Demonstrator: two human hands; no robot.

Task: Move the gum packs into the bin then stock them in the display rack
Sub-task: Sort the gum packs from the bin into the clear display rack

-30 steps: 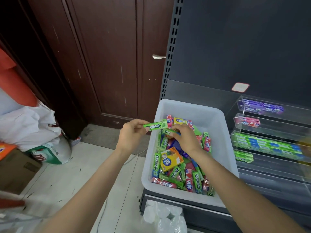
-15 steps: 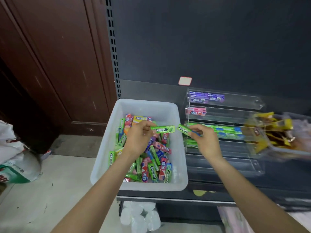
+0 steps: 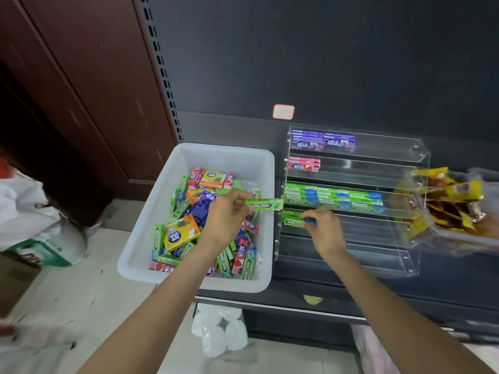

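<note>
A white plastic bin (image 3: 162, 201) on the dark shelf holds several loose gum packs (image 3: 181, 233) in green, red, purple and orange. To its right stands a clear acrylic display rack (image 3: 391, 168) with tiers of purple, pink and green-blue packs. My left hand (image 3: 226, 214) hovers over the bin and pinches a green Doublemint pack (image 3: 266, 205), held level and pointing at the rack. My right hand (image 3: 324, 230) pinches another green Doublemint pack (image 3: 293, 222) at the left end of the fourth tier, on top of a pack lying there.
A clear bag of yellow-wrapped snacks (image 3: 456, 209) sits against the rack's right side. White plastic bags (image 3: 35, 211) and a cardboard box lie on the floor at left by a brown door (image 3: 89, 76). A pack of white cups (image 3: 218, 330) sits under the shelf.
My view swung right, bringing the rack to the centre. My right hand carried its green pack from the bin to the rack's fourth tier. My left hand followed with its pack.
</note>
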